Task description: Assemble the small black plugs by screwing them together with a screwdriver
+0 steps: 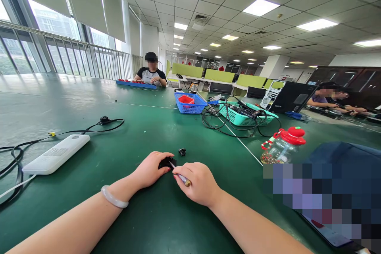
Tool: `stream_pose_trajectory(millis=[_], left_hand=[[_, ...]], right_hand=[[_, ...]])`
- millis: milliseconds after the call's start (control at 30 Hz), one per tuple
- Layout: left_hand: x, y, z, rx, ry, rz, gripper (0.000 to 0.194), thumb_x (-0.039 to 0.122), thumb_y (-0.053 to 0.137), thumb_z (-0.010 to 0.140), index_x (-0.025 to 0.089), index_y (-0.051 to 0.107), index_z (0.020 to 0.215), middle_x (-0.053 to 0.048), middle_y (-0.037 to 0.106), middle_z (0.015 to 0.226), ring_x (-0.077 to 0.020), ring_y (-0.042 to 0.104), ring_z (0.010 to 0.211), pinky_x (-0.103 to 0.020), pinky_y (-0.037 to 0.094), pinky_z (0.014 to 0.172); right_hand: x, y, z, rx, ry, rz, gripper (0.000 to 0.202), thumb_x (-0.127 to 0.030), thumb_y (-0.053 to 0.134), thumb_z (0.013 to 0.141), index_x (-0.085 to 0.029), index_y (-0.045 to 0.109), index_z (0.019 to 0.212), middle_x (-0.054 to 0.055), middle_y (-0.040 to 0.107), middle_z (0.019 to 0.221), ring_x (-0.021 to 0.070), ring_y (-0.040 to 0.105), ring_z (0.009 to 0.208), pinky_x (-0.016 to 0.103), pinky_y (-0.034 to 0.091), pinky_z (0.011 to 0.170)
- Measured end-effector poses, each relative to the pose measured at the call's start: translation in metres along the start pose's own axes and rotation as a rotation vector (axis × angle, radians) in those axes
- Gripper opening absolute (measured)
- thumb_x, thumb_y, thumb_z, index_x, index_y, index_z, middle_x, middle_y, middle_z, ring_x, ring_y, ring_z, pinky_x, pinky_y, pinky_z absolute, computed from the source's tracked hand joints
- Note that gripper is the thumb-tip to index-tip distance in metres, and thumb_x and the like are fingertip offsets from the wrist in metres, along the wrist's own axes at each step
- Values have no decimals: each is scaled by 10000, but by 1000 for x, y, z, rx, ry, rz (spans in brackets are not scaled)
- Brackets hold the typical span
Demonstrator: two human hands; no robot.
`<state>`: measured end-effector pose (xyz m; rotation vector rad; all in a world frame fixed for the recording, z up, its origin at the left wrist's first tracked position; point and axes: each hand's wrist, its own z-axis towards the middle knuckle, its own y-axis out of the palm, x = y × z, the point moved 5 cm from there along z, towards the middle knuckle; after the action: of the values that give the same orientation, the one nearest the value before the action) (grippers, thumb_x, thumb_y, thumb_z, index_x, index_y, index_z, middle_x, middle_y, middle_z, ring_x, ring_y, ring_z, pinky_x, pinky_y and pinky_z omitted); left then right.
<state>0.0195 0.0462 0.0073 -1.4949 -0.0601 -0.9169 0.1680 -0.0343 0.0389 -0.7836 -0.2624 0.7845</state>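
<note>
Near the middle of the green table (143,214), my left hand (151,170) is closed on a small black part (167,162), thumb and fingers at its sides. My right hand (196,182) grips a thin screwdriver-like tool (183,179) with a light handle and a brass-coloured end. The tool's tip points at the black part and meets it or lies very near it. Just beyond, a separate small black piece (182,151) rests on the table.
On the left lie a white power strip (59,154) and black cables (74,131). Farther off stand a blue basket (190,108) and a green basket (238,119) with cables. A red-lidded bottle (281,147) is at right. A person (151,72) sits across the table.
</note>
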Motion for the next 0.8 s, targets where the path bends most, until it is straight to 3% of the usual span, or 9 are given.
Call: stream_pose_trajectory(millis=[800], left_hand=[[2,-1,0,5,2,7,434,274,589,809,277,588,1243,-42,653,1198,-249,546,1163,-410,428,1033]], right_hand=[[0,-1,0,3,13,17,128,-265,535,894,-210,650,901,-11,661,697,119,554,569,255,357,576]])
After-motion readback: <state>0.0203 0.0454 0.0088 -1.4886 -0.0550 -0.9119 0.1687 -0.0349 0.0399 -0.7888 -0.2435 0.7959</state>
